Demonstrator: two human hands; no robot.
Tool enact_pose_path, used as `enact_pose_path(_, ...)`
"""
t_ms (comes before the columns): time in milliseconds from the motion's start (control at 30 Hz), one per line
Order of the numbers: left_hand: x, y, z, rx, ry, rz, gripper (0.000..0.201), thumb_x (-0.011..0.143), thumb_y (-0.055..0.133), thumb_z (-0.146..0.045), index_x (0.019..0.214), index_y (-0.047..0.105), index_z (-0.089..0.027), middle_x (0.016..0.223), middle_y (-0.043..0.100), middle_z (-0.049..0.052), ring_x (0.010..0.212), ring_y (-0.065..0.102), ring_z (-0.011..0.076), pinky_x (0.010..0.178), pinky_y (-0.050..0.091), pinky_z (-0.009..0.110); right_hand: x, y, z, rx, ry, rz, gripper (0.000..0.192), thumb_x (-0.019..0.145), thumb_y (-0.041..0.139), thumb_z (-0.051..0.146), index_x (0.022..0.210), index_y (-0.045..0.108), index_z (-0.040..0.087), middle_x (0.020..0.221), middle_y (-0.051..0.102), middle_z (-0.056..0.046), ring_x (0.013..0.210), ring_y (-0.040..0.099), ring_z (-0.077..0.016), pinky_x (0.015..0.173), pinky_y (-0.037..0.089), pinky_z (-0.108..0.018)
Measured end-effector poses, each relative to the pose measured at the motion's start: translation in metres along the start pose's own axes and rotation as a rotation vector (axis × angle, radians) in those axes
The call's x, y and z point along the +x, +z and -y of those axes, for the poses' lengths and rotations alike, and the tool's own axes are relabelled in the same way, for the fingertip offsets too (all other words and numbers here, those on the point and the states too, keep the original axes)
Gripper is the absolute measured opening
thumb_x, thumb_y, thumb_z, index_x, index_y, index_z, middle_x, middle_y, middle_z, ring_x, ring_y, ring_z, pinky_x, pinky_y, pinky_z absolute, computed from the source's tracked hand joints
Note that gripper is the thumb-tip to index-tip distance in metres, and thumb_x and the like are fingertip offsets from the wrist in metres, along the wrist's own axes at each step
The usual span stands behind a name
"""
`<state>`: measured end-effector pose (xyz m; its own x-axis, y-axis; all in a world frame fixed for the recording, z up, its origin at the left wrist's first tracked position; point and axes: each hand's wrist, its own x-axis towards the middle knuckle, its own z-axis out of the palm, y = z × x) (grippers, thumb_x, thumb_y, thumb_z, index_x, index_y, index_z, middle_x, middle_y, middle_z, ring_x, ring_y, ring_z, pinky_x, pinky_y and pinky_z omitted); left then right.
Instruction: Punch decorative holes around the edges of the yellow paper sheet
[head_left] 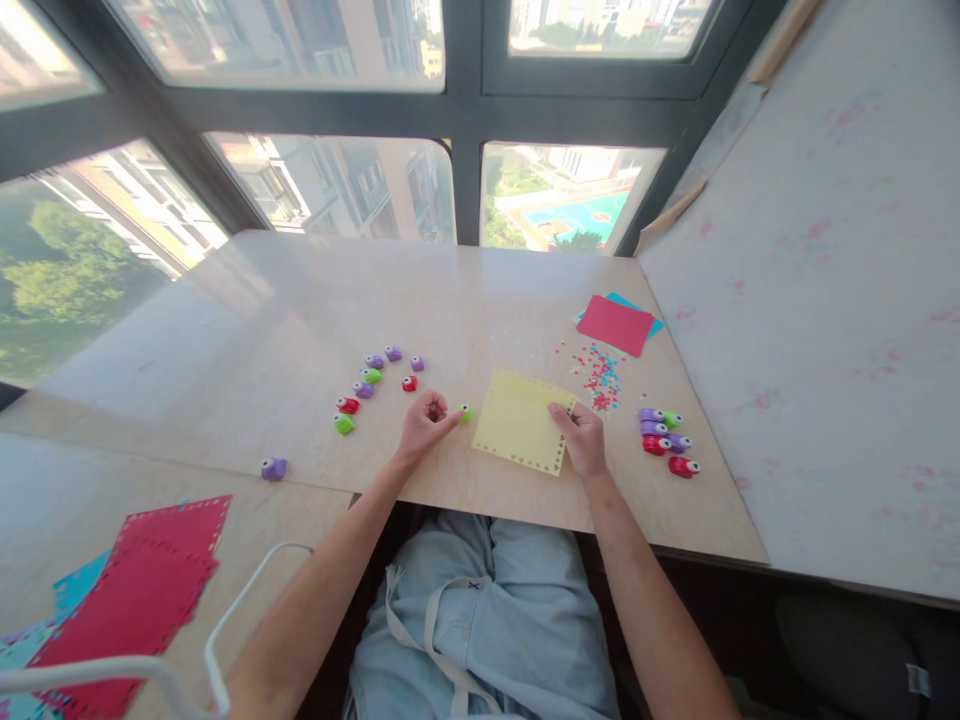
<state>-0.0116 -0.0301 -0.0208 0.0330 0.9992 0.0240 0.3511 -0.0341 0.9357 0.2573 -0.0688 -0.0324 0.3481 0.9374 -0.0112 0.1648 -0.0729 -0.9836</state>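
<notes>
Yellow paper [523, 421], thin and limp by the look of it, lies flat on the counter [300, 320] just ahead of me, its edges already pierced with small cut-outs. My right hand [581, 437] rests on its corner at about three o'clock, fingers [561, 411] pinching that edge lightly; I judge it will buckle or tear along the perforated border if gripped hard, so a bare edge with a flat pinch is the place to take it. My left hand [425, 419], at nine o'clock of the sheet, is curled closed with the fingertips against a small green punch [465, 411], a hard plastic piece, light and easy to slide. Further left, at ten o'clock, more punches [369, 385] sit in a loose arc; at three o'clock another cluster of punches [666, 440] lies beside the sheet. Beyond, at one o'clock, punched confetti [598, 377] is scattered before a red sheet [615, 325]. The counter is pale, smooth and glossy; behind it dark-framed windows [465, 110] overlook buildings.
</notes>
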Motion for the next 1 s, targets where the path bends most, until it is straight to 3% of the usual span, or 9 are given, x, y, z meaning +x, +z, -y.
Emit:
enact_pose_path(133,-0.002,0.003,0.004,0.261,0.134,-0.018,0.045,0.073,0.073,-0.047,0.108,0.059,-0.022,0.068,0.048,-0.004,0.062,0.048,0.0128,0.062,0.039,0.023,-0.001,-0.001,0.002,0.016,-0.010,0.032,0.042,0.076,0.065,0.057,0.079,0.066,0.015,0.069,0.061,-0.002,0.060,0.051,-0.0150,0.056,0.043,-0.026)
enact_pose_path(267,-0.001,0.003,0.001,0.490,0.185,0.053,0.037,0.075,0.072,-0.048,0.105,0.068,-0.026,0.091,0.059,0.004,0.084,0.057,0.0188,0.077,0.043,0.026,-0.002,0.000,0.003,0.011,0.003,0.042,0.045,0.076,0.065,0.059,0.085,0.069,0.015,0.074,0.065,-0.003,0.063,0.054,-0.0163,0.056,0.045,-0.027)
enact_pose_path(367,0.000,0.002,0.001,0.409,0.142,0.026,0.027,0.078,0.070,-0.045,0.095,0.070,-0.024,0.089,0.060,0.004,0.078,0.057,0.0171,0.073,0.044,0.025,-0.001,0.000,0.002,0.016,0.011,0.043,0.046,0.076,0.065,0.059,0.085,0.070,0.014,0.075,0.066,-0.004,0.063,0.056,-0.0168,0.056,0.046,-0.027)
enact_pose_path(467,0.003,0.000,0.008,0.212,0.080,-0.098,0.029,0.079,0.067,-0.048,0.091,0.067,-0.021,0.081,0.059,0.002,0.069,0.053,0.0143,0.066,0.044,0.024,-0.001,-0.001,0.000,0.004,0.007,0.046,0.046,0.077,0.064,0.059,0.086,0.070,0.014,0.076,0.068,-0.004,0.064,0.058,-0.0174,0.056,0.047,-0.027)
enact_pose_path(667,0.007,-0.001,0.026,-0.087,0.034,-0.367,0.037,0.084,0.059,-0.049,0.107,0.058,-0.020,0.091,0.060,0.004,0.077,0.057,0.0139,0.067,0.046,0.022,0.000,0.001,0.002,-0.016,0.041,0.091,0.046,0.076,0.065,0.059,0.087,0.071,0.014,0.075,0.069,-0.005,0.063,0.059,-0.0179,0.054,0.047,-0.027)
enact_pose_path(1000,0.008,0.000,0.020,0.006,-0.032,-0.332,0.037,0.085,0.058,-0.053,0.103,0.057,-0.020,0.077,0.061,0.001,0.072,0.059,0.0140,0.062,0.044,0.021,0.014,0.014,0.012,-0.183,0.042,0.458,0.041,0.074,0.066,0.054,0.078,0.073,0.013,0.067,0.067,-0.005,0.059,0.060,-0.0185,0.049,0.043,-0.025)
